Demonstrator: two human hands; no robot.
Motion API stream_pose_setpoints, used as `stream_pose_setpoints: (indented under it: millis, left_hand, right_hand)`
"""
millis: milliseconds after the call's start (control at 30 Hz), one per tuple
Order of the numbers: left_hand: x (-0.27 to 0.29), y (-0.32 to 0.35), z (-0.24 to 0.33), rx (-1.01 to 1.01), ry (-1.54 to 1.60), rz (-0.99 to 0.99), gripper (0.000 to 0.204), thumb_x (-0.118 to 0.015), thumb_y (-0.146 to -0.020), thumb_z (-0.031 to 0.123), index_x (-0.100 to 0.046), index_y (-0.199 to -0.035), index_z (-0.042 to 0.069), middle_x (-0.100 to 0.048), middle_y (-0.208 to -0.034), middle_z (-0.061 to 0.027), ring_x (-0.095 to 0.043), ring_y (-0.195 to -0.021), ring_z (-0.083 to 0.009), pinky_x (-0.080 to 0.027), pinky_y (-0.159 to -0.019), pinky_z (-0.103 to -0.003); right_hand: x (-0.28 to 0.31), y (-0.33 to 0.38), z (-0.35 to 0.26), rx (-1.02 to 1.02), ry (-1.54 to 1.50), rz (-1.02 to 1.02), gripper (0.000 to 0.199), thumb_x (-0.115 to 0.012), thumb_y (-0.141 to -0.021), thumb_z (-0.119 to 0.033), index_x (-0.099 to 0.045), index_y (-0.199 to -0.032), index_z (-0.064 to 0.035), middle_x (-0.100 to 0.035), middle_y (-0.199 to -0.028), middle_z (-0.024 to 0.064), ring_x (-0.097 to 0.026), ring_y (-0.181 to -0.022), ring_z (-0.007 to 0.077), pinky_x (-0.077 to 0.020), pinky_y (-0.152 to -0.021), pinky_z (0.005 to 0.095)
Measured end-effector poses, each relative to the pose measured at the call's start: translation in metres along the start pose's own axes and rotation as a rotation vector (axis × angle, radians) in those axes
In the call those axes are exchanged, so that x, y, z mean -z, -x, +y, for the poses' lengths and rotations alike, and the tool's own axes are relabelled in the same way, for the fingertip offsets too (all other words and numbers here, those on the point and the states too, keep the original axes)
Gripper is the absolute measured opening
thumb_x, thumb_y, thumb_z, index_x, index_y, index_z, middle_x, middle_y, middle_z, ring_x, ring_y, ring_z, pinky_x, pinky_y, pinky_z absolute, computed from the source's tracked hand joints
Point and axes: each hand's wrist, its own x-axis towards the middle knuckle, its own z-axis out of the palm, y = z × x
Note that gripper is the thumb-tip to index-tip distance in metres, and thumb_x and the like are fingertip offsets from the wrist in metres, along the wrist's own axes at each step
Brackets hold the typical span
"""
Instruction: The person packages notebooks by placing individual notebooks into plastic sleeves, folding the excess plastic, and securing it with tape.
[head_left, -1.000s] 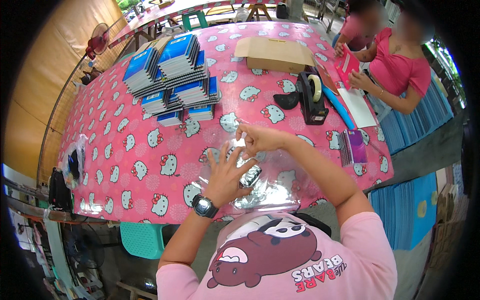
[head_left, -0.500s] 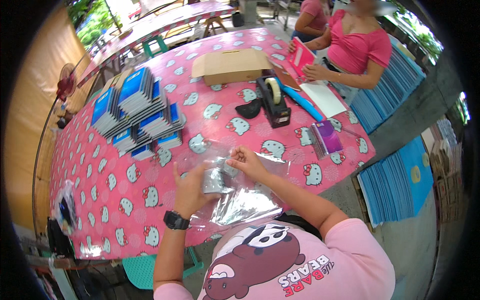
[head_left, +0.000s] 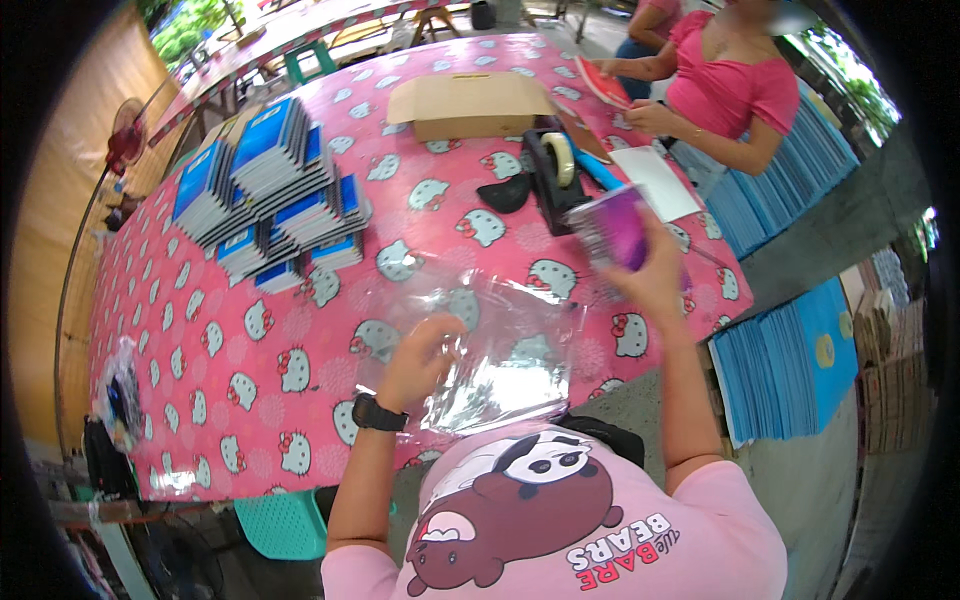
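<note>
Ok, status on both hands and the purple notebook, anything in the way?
Right hand gripping purple notebook. Left hand at clear plastic, grip unclear. Black tape dispenser close by the notebook, contact unclear.

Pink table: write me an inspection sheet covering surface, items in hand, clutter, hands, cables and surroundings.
Surface: pink table, cat-print cover, glossy.
Job's things: purple notebook, tilted, slightly blurred; clear plastic spread in front of the person.
Clutter: blue-covered notebooks in stacks, cardboard box, black tape dispenser, white sheet.
Left hand: fingers curled at the plastic; grip unclear.
Right hand: holding the purple notebook.
Cables: nothing seen for certain.
Surroundings: co-worker at right, fan at left, green stool below the near edge.
</note>
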Motion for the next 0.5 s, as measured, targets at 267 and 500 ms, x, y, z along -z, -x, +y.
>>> stream_pose_setpoints:
  millis: [267,500]
  left_hand:
    - [-0.048,0.031,-0.027,0.183,-0.761,-0.087,0.076,-0.058,-0.078,0.057,-0.033,-0.141,0.023,-0.014,-0.152,-0.0085,-0.011,-0.139,-0.0340,-0.010,-0.107,-0.058]
    - [-0.071,0.035,0.000,0.244,-0.721,-0.170,0.082,-0.067,-0.071,0.052,-0.034,-0.140,0.022,-0.017,-0.150,-0.0110,-0.011,-0.137,-0.0388,-0.013,-0.103,-0.064]
  right_hand:
    - [0.018,-0.016,0.139,-0.247,0.645,0.049,0.080,-0.070,-0.069,-0.041,-0.038,-0.136,-0.0123,-0.036,-0.138,0.0159,-0.037,-0.126,0.0327,-0.0270,-0.096,0.0614]
    - [-0.093,0.040,0.007,-0.028,0.076,-0.390,0.070,-0.070,-0.072,-0.036,-0.045,-0.127,-0.0007,-0.048,-0.128,0.0190,-0.044,-0.117,0.0354,-0.0337,-0.100,0.0438]
